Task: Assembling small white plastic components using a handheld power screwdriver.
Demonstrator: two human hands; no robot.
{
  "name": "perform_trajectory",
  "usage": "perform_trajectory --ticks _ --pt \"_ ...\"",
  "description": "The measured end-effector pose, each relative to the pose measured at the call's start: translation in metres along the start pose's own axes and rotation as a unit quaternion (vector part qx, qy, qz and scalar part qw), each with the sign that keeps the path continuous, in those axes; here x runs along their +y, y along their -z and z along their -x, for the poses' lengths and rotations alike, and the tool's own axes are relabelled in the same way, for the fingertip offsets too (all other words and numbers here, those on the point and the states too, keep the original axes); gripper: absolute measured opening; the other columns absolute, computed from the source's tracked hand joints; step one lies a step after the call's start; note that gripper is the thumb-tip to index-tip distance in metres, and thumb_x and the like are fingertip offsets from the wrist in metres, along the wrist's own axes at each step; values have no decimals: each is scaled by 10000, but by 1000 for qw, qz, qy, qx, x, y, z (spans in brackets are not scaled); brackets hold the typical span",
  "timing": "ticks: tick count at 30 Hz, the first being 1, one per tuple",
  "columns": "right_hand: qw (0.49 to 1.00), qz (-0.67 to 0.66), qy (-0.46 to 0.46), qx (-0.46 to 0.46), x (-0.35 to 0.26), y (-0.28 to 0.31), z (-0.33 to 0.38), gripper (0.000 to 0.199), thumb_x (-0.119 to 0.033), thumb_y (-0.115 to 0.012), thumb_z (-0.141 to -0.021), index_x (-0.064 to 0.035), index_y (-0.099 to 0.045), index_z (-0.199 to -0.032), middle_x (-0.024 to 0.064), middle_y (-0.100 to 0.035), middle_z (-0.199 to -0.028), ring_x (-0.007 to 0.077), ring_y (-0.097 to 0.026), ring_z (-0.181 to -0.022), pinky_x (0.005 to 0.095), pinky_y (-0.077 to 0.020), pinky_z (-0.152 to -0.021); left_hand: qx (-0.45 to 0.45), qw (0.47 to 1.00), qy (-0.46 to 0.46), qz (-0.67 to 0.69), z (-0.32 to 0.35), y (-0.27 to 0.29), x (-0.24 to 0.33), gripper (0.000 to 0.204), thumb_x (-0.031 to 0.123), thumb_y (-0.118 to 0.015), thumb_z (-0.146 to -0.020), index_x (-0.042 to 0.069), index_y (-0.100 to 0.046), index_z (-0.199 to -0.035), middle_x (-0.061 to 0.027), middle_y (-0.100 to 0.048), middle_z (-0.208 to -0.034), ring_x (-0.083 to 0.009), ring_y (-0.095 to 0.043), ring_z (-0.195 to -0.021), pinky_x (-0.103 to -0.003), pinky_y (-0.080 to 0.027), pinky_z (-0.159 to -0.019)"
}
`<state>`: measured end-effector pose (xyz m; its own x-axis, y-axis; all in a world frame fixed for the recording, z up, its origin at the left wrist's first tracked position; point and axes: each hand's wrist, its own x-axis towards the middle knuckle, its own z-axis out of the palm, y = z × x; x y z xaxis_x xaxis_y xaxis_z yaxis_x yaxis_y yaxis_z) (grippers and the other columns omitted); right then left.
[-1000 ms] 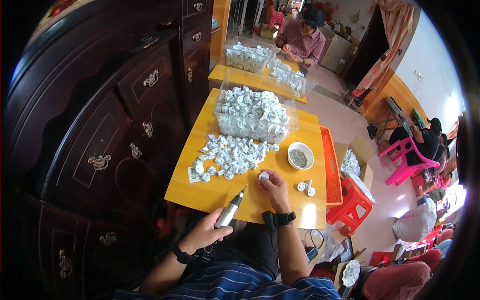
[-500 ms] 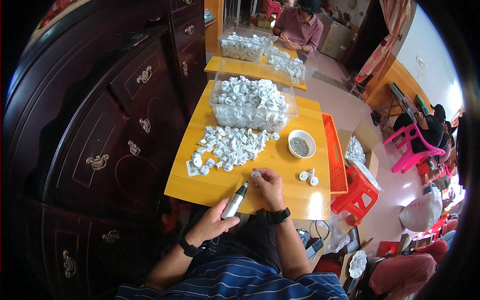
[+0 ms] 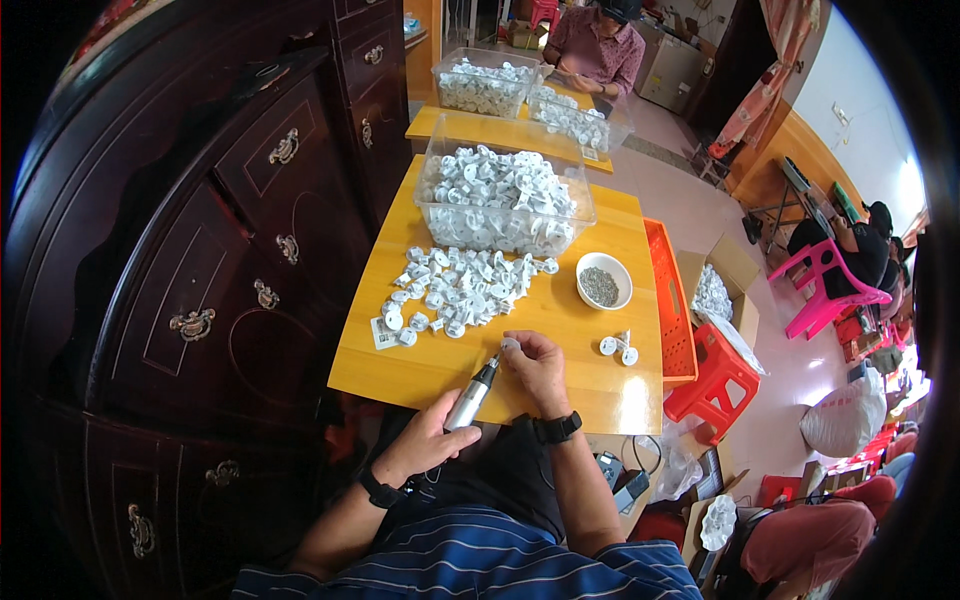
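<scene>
The right hand [image 3: 541, 365] pinches a small white part [image 3: 511, 344] just above the table [image 3: 365, 370], probably to steady it. The left hand [image 3: 428, 438] has its fingers wrapped round a silver-and-black driver [image 3: 472, 398], angled so its tip meets or nearly meets the part (too small to tell). Beyond, a loose white pile [image 3: 468, 290] and a white bowl [image 3: 605, 258] of metal bits seem set within easy reach.

I can read no text anywhere; the markings on the small white label [image 3: 383, 334] on my yellow table [image 3: 592, 385] are too tiny.
</scene>
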<state>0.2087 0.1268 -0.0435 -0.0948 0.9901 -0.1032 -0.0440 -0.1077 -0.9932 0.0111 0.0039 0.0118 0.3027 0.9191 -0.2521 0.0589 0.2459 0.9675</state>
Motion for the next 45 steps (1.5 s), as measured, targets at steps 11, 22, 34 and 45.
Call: perform_trajectory --ticks 11,22,34,45 --pt "1000 0 11 -5 5 1 -1 178 -80 -713 -932 3 -707 -1090 -8 -709 -867 44 -630 -742 199 -506 -669 4 1000 8 15 0 0 -1 592 226 -705 -927 7 -438 -1408 -19 -569 -867 -69 -552 -620 -221 -482 -562" --pt "999 21 27 0 6 -1 0 174 -79 -716 -932 7 -709 -1082 -7 -707 -861 40 -621 -737 195 -504 -668 -2 1000 11 18 -1 1 -6 551 214 -688 -939 4 -448 -1388 -19 -569 -871 -65 -548 -618 -222 -478 -557" --pt "998 36 49 14 5 -5 3 164 -68 -728 -913 20 -731 -1050 -13 -711 -839 26 -609 -723 201 -509 -664 -4 998 22 51 -6 2 -13 437 180 -653 -962 13 -478 -1325 -8 -551 -828 -59 -527 -590 -216 -451 -527" --pt "998 39 48 10 10 -3 0 154 -86 -723 -920 25 -736 -1026 -27 -696 -794 26 -596 -690 200 -500 -637 -30 996 43 69 -10 6 -7 453 112 -617 -971 4 -447 -1376 -10 -555 -886 -62 -540 -627 -215 -466 -554"
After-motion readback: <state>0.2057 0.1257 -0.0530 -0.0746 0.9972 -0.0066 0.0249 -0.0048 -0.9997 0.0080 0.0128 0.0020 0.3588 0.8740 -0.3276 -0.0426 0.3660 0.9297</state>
